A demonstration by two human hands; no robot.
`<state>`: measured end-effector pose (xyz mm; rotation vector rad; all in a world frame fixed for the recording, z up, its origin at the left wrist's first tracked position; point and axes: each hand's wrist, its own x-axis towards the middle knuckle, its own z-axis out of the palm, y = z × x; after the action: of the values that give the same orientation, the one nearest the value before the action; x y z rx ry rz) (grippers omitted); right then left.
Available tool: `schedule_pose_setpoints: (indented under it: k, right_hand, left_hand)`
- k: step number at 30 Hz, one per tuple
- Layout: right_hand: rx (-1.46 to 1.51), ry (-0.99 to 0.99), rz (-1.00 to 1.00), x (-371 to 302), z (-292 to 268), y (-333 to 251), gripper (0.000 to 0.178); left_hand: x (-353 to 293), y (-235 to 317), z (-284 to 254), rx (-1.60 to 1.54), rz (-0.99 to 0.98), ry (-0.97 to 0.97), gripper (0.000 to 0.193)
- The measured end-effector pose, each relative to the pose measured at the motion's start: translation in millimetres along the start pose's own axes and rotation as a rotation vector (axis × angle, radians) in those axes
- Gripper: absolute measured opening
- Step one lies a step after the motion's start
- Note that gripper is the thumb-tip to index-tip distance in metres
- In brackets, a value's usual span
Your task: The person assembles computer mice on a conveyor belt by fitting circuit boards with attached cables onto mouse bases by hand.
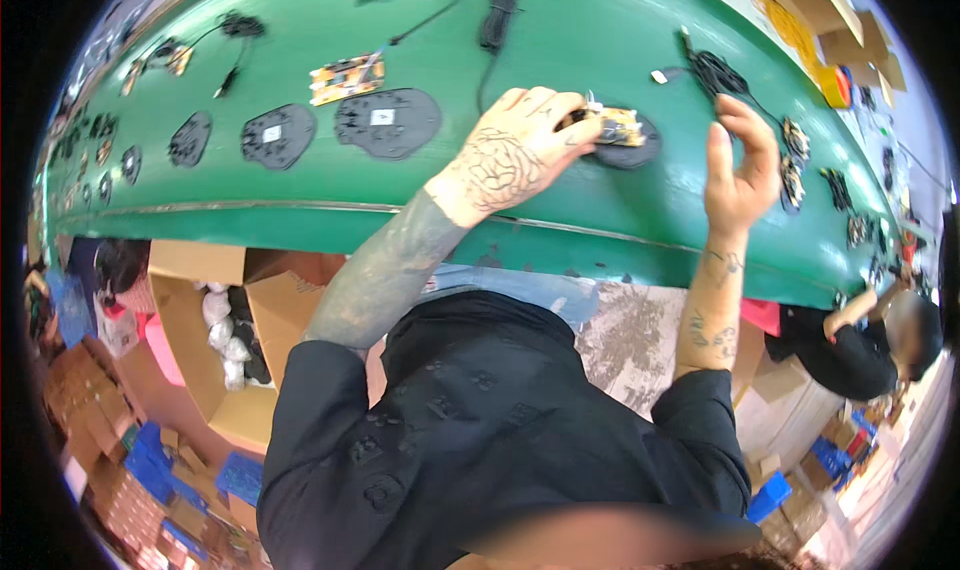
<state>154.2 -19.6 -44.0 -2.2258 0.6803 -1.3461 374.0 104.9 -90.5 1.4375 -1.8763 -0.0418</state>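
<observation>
A tan circuit board (622, 127) sits above a dark rounded base plate (632, 154) on a green workbench (560, 192), pinched at its left end between the thumb and fingers of the left hand (512, 152), as I follow along from my remote post. The right hand (742, 175) is raised well apart to the right, thumb and forefinger parted, nothing visible between them. From here, I judge, the board could slip or swing, since only one end appears held; pressed down askew, it could miss its seat or strain its small parts. The black cable (718, 74) coiled beyond the right hand could snag on those fingers. The board's long axis runs roughly left to right across my view, its right end dipping slightly and pointing toward the right hand, its component side apparently facing up. Whether board and plate touch, I cannot tell from this angle.
</observation>
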Motion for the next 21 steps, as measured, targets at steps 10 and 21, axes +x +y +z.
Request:
schedule_pose_setpoints:
  k: [10,21]
  right_hand:
    - [-0.207,-0.559,0.141,-11,28,1,0.015]
    - [-0.344,-0.643,0.082,-11,32,4,0.014]
  left_hand:
    - [-7,-11,-8,-0.057,-0.025,-0.125,0.037]
    - [-12,-26,-21,0.062,-0.126,-0.151,0.01]
